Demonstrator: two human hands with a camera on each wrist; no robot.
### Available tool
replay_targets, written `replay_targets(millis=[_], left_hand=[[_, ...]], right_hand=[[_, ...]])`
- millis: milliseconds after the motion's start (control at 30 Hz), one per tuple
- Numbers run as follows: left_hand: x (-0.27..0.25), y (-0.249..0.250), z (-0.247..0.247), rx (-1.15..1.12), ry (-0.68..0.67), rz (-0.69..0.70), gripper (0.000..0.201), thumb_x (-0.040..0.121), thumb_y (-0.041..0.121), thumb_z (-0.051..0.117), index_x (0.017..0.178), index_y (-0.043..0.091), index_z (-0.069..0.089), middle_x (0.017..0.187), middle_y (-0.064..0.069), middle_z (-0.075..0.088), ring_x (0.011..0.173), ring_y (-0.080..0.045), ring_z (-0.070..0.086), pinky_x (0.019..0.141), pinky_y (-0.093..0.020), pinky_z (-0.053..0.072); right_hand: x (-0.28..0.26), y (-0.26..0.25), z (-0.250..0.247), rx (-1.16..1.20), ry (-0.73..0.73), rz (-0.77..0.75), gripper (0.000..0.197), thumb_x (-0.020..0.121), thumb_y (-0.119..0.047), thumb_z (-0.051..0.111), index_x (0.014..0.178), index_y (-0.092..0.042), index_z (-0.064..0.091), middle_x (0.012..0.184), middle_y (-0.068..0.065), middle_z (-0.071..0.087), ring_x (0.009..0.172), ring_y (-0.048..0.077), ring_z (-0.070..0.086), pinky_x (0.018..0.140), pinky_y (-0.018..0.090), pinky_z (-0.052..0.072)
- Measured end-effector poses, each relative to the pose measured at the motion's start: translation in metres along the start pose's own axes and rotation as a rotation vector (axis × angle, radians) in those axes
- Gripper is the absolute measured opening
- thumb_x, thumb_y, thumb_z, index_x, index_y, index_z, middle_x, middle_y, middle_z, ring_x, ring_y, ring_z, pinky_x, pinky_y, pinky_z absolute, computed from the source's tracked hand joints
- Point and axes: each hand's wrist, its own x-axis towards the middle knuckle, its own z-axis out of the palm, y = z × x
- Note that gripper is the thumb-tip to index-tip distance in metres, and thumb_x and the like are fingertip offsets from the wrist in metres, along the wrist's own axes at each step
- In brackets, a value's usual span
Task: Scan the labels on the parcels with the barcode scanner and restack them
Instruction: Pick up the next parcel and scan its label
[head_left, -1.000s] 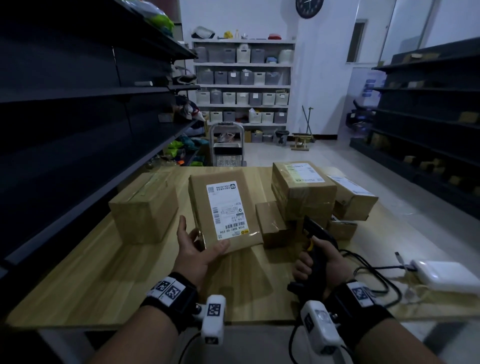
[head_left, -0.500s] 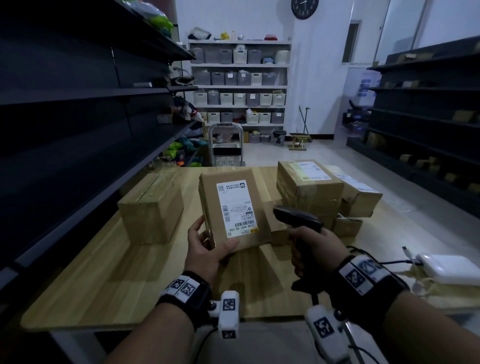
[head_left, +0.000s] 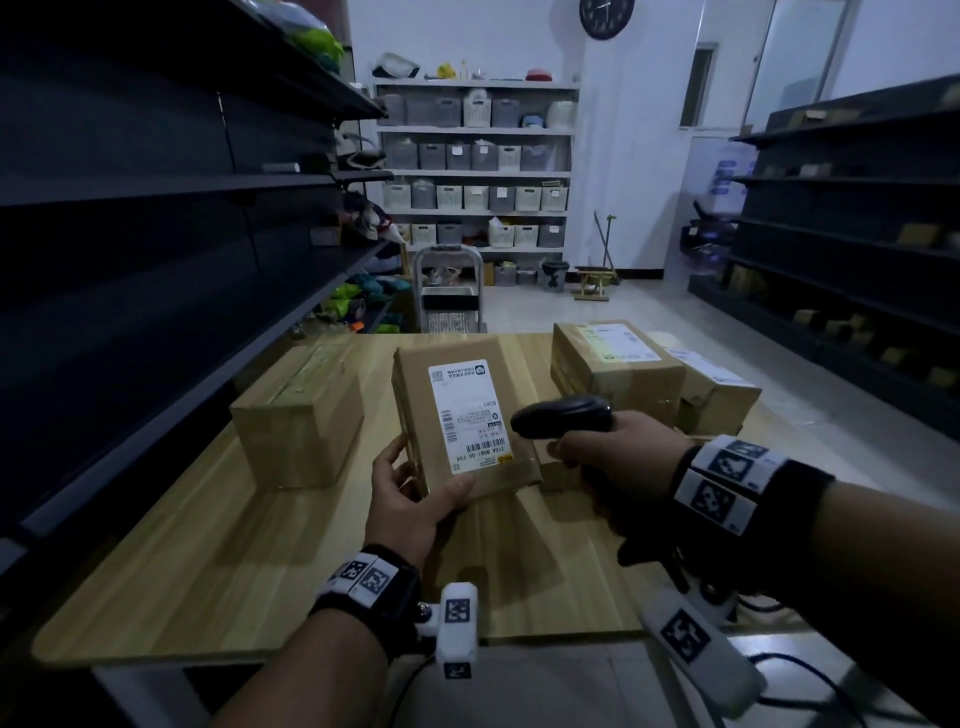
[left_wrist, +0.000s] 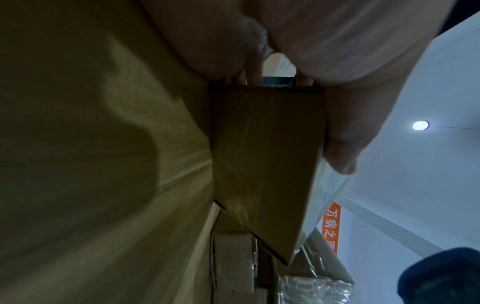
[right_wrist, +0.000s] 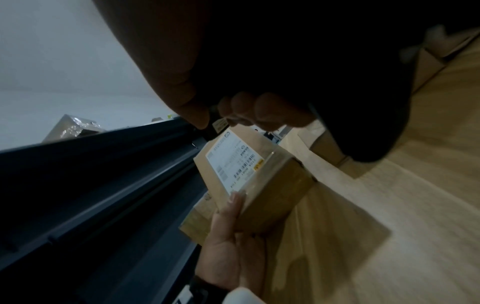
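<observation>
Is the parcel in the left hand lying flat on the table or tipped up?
Tipped up: the parcel is raised off the table, label facing the scanner.

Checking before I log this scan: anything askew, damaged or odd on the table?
Nothing stands out. The left hand holds the parcel tilted up, label intact, and the right hand aims the scanner at it.

The parcel (head_left: 457, 415) is matt brown cardboard with a smooth white paper label (head_left: 470, 415) — the table (head_left: 208, 561) pale wood grain, the scanner (head_left: 563, 415) black plastic.
</observation>
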Motion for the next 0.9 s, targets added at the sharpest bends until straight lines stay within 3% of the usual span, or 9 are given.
replay_targets(millis=[133, 233, 400, 600, 700, 833, 900], left_hand=[[0.001, -0.001, -0.001, 0.014, 0.018, -0.006, 0.109, 0.051, 0.044, 0.108, 0.138, 0.063, 0.046, 0.139, 0.000, 0.072, 0.121, -0.020, 0.075, 0.102, -0.055, 0.063], [-0.002, 0.001, -0.002, 0.019, -0.001, -0.012, 0.109, 0.073, 0.026, 0.102, 0.156, 0.053, 0.036, 0.143, 0.001, 0.066, 0.121, -0.020, 0.071, 0.099, -0.051, 0.063], [-0.002, 0.001, -0.003, 0.023, 0.003, -0.002, 0.110, 0.075, 0.023, 0.100, 0.160, 0.047, 0.035, 0.143, 0.001, 0.066, 0.119, -0.015, 0.071, 0.079, -0.030, 0.064], [-0.001, 0.000, -0.004, 0.026, 0.006, -0.011, 0.126, 0.050, 0.049, 0.103, 0.158, 0.051, 0.037, 0.145, 0.001, 0.064, 0.125, -0.023, 0.069, 0.103, -0.055, 0.062], [-0.001, 0.001, -0.004, 0.044, -0.002, -0.017, 0.129, 0.048, 0.052, 0.102, 0.159, 0.050, 0.037, 0.147, 0.001, 0.063, 0.128, -0.025, 0.067, 0.104, -0.058, 0.061], [0.000, 0.000, -0.003, 0.052, 0.009, -0.006, 0.112, 0.068, 0.033, 0.104, 0.159, 0.046, 0.040, 0.146, -0.001, 0.063, 0.128, -0.025, 0.067, 0.103, -0.056, 0.061], [0.000, -0.001, -0.002, 0.055, 0.015, -0.001, 0.114, 0.061, 0.041, 0.105, 0.155, 0.049, 0.042, 0.147, -0.001, 0.064, 0.128, -0.025, 0.068, 0.102, -0.057, 0.062]], right_hand=[[-0.003, 0.011, 0.002, -0.057, -0.044, 0.020, 0.031, 0.094, -0.025, 0.073, 0.114, -0.001, 0.071, 0.069, 0.015, 0.051, 0.051, 0.024, 0.048, 0.053, 0.035, 0.040], [-0.007, 0.014, 0.002, -0.082, -0.065, 0.017, 0.024, 0.095, -0.027, 0.071, 0.103, -0.004, 0.069, 0.060, 0.010, 0.054, 0.051, 0.023, 0.050, 0.053, 0.033, 0.043], [-0.011, 0.013, 0.001, -0.075, -0.045, 0.038, 0.023, 0.095, -0.024, 0.070, 0.102, -0.002, 0.067, 0.061, 0.010, 0.053, 0.051, 0.023, 0.049, 0.053, 0.032, 0.043], [-0.017, 0.009, -0.006, 0.006, -0.094, 0.081, 0.028, 0.094, -0.027, 0.072, 0.109, -0.004, 0.069, 0.063, 0.006, 0.055, 0.052, 0.021, 0.051, 0.055, 0.034, 0.044], [-0.023, 0.005, -0.008, 0.027, -0.100, 0.087, 0.023, 0.094, -0.028, 0.073, 0.101, -0.007, 0.067, 0.063, 0.006, 0.055, 0.051, 0.021, 0.051, 0.056, 0.034, 0.044], [-0.030, 0.001, -0.010, 0.036, -0.081, 0.077, 0.020, 0.094, -0.027, 0.072, 0.094, -0.009, 0.064, 0.061, 0.006, 0.051, 0.049, 0.021, 0.048, 0.055, 0.032, 0.041], [-0.033, -0.002, -0.012, 0.031, -0.073, 0.071, 0.019, 0.094, -0.026, 0.071, 0.095, -0.008, 0.065, 0.063, 0.007, 0.051, 0.049, 0.021, 0.048, 0.054, 0.032, 0.040]])
